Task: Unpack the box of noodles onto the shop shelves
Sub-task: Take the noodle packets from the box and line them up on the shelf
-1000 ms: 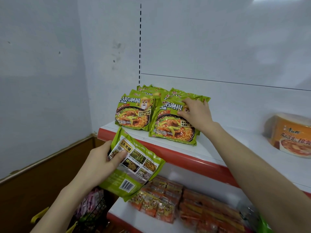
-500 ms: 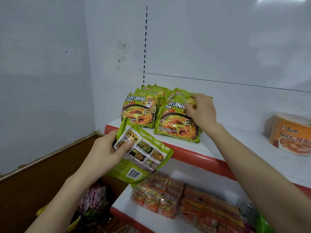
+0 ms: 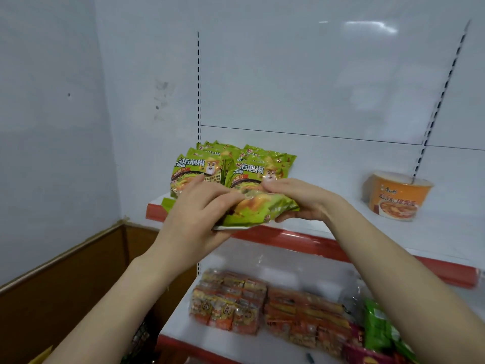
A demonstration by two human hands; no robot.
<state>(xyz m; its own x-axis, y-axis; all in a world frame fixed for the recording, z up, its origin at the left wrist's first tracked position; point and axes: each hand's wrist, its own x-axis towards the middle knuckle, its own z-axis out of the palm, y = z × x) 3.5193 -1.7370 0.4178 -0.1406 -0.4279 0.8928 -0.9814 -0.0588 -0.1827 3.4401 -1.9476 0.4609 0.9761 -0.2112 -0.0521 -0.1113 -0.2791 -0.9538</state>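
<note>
A green noodle packet (image 3: 259,208) is held in the air just in front of the upper shelf (image 3: 433,232), level with its red front edge and lying nearly flat, its printed face up. The left hand (image 3: 194,214) grips the packet's left end, its fingers (image 3: 223,198) curled over the top of the wrapper and pressed close together. The right hand (image 3: 301,200) grips the right end, with fingers (image 3: 278,183) bent over the far edge and the rest of the hand beneath the pack, so the packet lies between the two sets of fingers; neither thumb can be made out clearly. On the upper shelf, at its left end behind the held pack, two stacks of green noodle packets (image 3: 236,164) lean back side by side. Farther right on the same shelf an orange noodle bowl (image 3: 396,195) stands well apart from them. Below the upper shelf, orange noodle packs (image 3: 262,306) lie in rows on the lower shelf (image 3: 183,321), with green packs (image 3: 378,327) to their right.
</note>
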